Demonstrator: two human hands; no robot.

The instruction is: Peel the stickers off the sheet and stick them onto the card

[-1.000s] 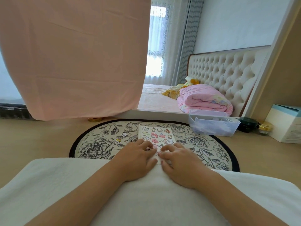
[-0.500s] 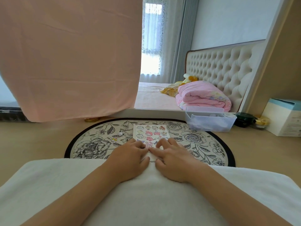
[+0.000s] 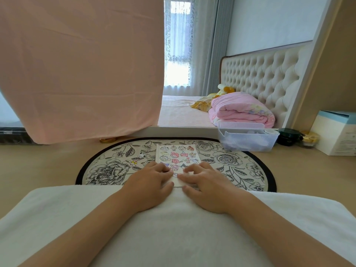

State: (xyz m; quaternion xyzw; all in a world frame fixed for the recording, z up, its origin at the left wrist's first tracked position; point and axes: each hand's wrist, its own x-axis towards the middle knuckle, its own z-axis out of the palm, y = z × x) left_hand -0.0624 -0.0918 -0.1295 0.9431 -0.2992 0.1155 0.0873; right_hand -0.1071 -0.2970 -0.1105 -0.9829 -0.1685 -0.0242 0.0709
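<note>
Over the white towel [image 3: 173, 228], the left hand [image 3: 150, 183] and the right hand [image 3: 209, 186] curl their fingertips onto the near end of the sticker sheet [image 3: 176, 154]. The knuckles hide whether either hand pinches a sticker. A hasty pull could tear a sticker or drag the sheet, which stretches beyond the fingertips across the floral mat [image 3: 231, 160]. I cannot make out the card.

Daylit through curtained window [image 3: 178, 54] at back. Tufted cream headboard [image 3: 260, 74] against white wall [image 3: 269, 22], right. Folded pink quilt [image 3: 240, 110] on bed [image 3: 179, 112]. Peach cloth [image 3: 77, 64] hanging left.
</note>
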